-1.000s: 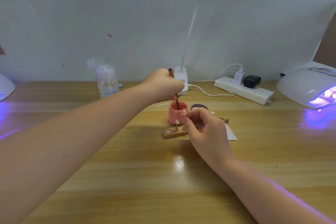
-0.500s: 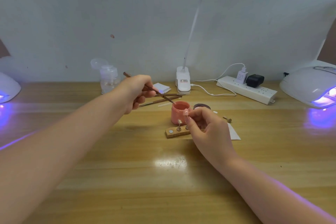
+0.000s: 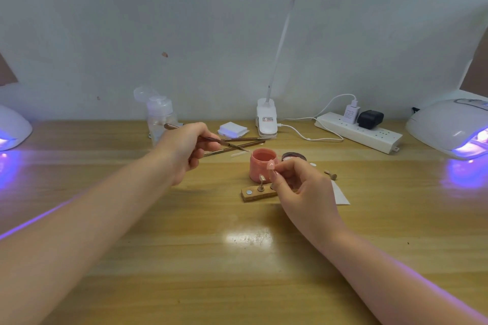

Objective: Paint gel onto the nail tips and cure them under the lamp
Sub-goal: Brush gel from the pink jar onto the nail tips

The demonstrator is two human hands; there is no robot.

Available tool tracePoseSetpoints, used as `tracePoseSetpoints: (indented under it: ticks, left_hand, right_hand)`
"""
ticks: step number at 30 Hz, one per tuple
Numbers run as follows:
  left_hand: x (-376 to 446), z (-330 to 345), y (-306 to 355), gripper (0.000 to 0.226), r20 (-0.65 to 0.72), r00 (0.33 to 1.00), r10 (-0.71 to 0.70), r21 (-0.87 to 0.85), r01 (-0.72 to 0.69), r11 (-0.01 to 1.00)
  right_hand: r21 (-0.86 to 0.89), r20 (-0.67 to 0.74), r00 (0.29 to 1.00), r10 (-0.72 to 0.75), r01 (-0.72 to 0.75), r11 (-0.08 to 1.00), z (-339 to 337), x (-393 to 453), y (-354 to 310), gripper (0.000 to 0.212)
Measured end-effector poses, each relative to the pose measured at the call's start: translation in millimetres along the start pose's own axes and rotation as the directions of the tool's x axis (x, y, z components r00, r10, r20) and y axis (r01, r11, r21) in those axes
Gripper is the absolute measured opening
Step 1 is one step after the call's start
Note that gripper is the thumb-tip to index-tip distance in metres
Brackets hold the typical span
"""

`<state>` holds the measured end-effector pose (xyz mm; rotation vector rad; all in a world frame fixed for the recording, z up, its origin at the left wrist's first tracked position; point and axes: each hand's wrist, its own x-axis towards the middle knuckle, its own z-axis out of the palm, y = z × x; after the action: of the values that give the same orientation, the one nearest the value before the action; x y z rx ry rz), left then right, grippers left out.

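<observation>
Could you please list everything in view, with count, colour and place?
Pink gel jar: one, open, table centre.
Dark round lid: one, right of the jar.
Wooden nail-tip stand: one, tan, in front of the jar.
Pink nail tip: one, pinched in the right hand.
Thin brown brush: one, in the left hand.
Spare brown brushes: two, lying behind the jar.
Clear pump bottle: one, back left.
White pad stack: one, back centre.
White clip desk lamp: one, back centre.
White power strip: one, back right.
White curing lamps: two, glowing violet, at either edge.
Left hand: grips the brush.
Right hand: holds the tip.
</observation>
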<state>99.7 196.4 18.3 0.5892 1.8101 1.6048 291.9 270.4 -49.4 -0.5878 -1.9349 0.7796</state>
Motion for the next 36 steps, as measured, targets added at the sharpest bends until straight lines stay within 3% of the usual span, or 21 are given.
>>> tracePoseSetpoints:
  ticks: [3, 7, 11, 14, 21, 29, 32, 36]
  left_hand:
    - [-21.5, -3.2, -9.6, 0.017, 0.039, 0.963, 0.265, -0.025, -0.265, 0.964]
    - [-56.4, -2.4, -34.2, 0.021, 0.156, 0.795, 0.586, 0.144, -0.606, 0.783]
    - [-75.7, -2.3, -52.7, 0.021, 0.259, 0.613, 0.746, 0.326, -0.783, 0.530]
    - [-77.9, -3.0, -55.6, 0.019, 0.295, 0.553, 0.779, 0.319, -0.826, 0.465]
    - [-82.9, 0.9, -58.0, 0.015, 0.357, 0.538, 0.763, 0.261, -0.842, 0.472]
    - [-84.9, 2.6, -58.6, 0.019, 0.280, 0.606, 0.745, 0.278, -0.794, 0.541]
    - [-85.9, 0.2, -60.1, 0.014, 0.343, 0.579, 0.740, 0.268, -0.815, 0.514]
    - [-87.0, -0.5, -59.5, 0.021, 0.250, 0.614, 0.749, 0.232, -0.789, 0.569]
  right_hand:
    - [-0.004, -0.002, 1.000, -0.001, 0.001, 1.000, 0.2, 0.2, 1.3, 0.004]
    - [-0.019, -0.011, 1.000, -0.010, 0.010, 1.000, 0.4, 0.0, 1.8, 0.004]
    - [-0.036, -0.017, 1.000, -0.022, 0.022, 0.999, 0.3, 0.1, 1.7, 0.004]
    - [-0.037, -0.018, 0.999, -0.036, 0.035, 0.999, -0.1, 0.2, 2.0, 0.004]
    - [-0.060, 0.000, 0.999, -0.052, 0.052, 0.997, 0.2, 0.4, 3.4, 0.007]
    - [-0.063, -0.009, 0.999, -0.046, 0.045, 0.997, 0.0, 0.6, 4.6, 0.005]
    - [-0.054, -0.015, 0.999, -0.034, 0.033, 0.998, -0.1, 0.5, 4.9, 0.005]
    - [-0.038, -0.014, 1.000, -0.028, 0.028, 0.999, -0.3, 0.3, 4.7, 0.004]
